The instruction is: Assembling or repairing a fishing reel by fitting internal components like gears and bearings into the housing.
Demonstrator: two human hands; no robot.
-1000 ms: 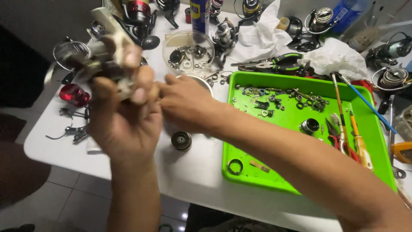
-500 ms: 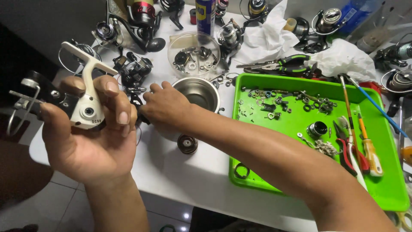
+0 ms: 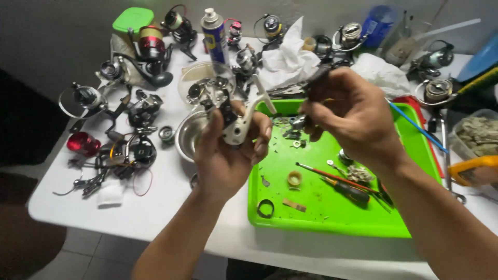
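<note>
**Reel body held over tray edge, both hands closed**

A white table (image 3: 155,218) was covered with fishing reels and parts. A bright green tray (image 3: 332,218) was set on its right half, with small loose parts, a dark ring (image 3: 265,208), a tan ring (image 3: 294,179) and a red-and-black screwdriver (image 3: 342,187) lying in it. A steel bowl (image 3: 188,136) was seen just left of the tray, partly hidden behind the left hand. Crumpled white cloth (image 3: 285,59) and a spray can (image 3: 213,35) were placed at the back. A red spool (image 3: 83,143) lay near the left edge.

The left hand (image 3: 228,161) was raised above the table at the tray's left edge. A spinning reel body (image 3: 233,116) was gripped in it: white lower housing with a white foot angled up to the right, black and silver mechanism on top. Fingers (image 3: 262,140) were wrapped shut around the white housing, thumb on the near side.

The right hand (image 3: 353,116) was held over the tray's back part, just right of the reel, not touching it. Its fingers were pinched closed on a small dark part (image 3: 316,78); what the part was could not be told.
</note>
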